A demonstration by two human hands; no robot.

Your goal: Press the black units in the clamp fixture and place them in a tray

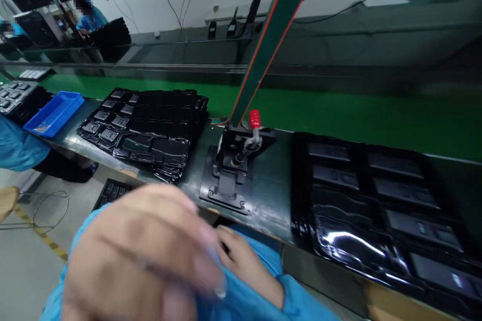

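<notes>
My left hand (pixel 139 256) fills the lower left, close to the camera and blurred. Its fingers are curled in, and whatever they may hold cannot be made out. Lower and further back, my right hand (pixel 244 261) rests near my lap by the bench edge, its fingers bent and partly hidden; a small dark spot shows between them. In front of both hands stands a black clamp fixture (pixel 228 180) with a red-tipped toggle lever (pixel 255 119). Neither hand touches it.
Stacked black plastic trays (pixel 161 115) with small dark parts stand left of the fixture. More trays (pixel 350 200) lie on the right. A blue bin (pixel 56 113) is further left, near another person's blue sleeve (pixel 18 143). A green strip with red edges (pixel 263 45) rises behind the fixture.
</notes>
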